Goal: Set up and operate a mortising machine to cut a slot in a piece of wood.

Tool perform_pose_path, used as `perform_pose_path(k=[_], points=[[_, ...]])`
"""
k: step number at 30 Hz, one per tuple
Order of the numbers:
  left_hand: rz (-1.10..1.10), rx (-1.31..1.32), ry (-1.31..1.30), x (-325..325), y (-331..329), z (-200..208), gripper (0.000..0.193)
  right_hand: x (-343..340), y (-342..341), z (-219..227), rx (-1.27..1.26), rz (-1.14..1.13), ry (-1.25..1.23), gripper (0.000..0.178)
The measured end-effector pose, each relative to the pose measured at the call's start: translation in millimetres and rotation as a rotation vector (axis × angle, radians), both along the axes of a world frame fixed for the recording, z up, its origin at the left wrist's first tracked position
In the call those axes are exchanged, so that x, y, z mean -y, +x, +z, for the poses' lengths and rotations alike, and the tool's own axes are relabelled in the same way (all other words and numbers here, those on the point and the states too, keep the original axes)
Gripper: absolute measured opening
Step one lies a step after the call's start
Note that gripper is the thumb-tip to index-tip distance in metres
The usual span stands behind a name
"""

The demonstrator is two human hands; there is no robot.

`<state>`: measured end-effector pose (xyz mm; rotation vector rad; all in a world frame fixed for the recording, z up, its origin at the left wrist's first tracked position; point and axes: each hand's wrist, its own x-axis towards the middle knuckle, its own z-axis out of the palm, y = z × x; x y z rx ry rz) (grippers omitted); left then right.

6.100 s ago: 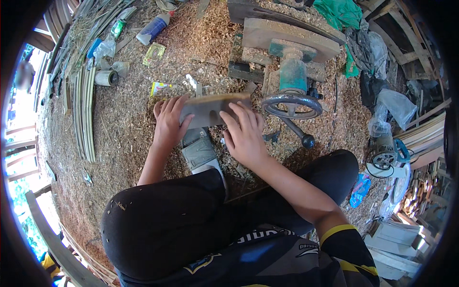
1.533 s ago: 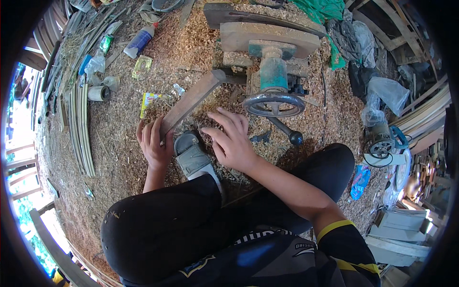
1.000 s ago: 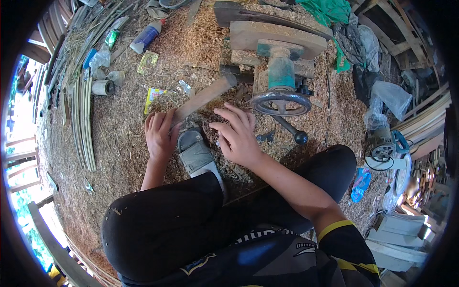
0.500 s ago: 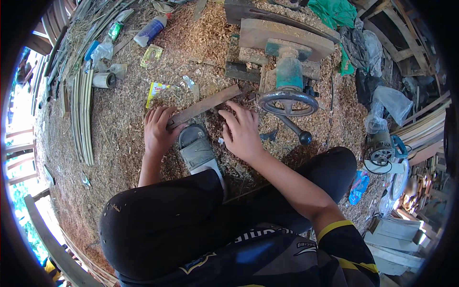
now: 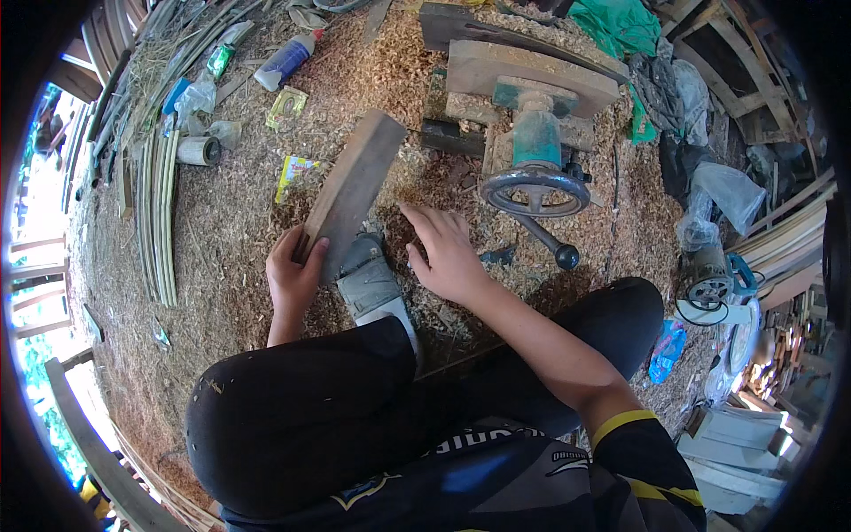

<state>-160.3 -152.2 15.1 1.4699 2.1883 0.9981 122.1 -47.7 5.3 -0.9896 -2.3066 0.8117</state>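
Observation:
My left hand (image 5: 297, 273) grips the near end of a short wooden board (image 5: 359, 182), thumb on its face and fingers round its edge. The board is tilted upward, its far end pointing away and slightly right. It partly covers the sandal (image 5: 368, 285) on my foot. My right hand (image 5: 446, 253) hovers just right of the board, fingers spread, holding nothing and apart from it. Beyond my right hand stands a green vise (image 5: 536, 137) with wooden jaw boards and a round metal handwheel (image 5: 534, 192).
Wood shavings (image 5: 239, 266) cover the ground. Thin wooden strips (image 5: 157, 222) lie at left, near a blue-and-white bottle (image 5: 288, 60) and a yellow packet (image 5: 293, 175). At right are plastic bags (image 5: 729, 195), a power tool (image 5: 712, 279) and stacked boards (image 5: 789, 248).
The board has been swung up from a low slant to a steeper one, showing its broad face. My left hand turned with it; my right hand stays near its place, fingers a little straighter.

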Motion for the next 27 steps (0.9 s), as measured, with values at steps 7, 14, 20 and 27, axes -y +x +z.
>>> perform_pose_path(k=[7, 14, 20, 27], points=[[0.118, 0.429, -0.097, -21, 11, 19, 0.046, -3, 4, 4, -0.011, 0.054, -0.112, 0.057], [-0.035, 0.788, -0.208, -30, 45, 6, 0.043, 0, 3, 0, -0.09, 0.077, -0.308, 0.049], [-0.106, 1.274, -0.3, -51, 62, 5, 0.073, -8, 11, 0, -0.133, -0.053, -0.343, 0.057], [-0.154, 1.34, -0.326, -63, 65, 8, 0.084, -5, 10, 3, 0.049, -0.146, -0.389, 0.079]])
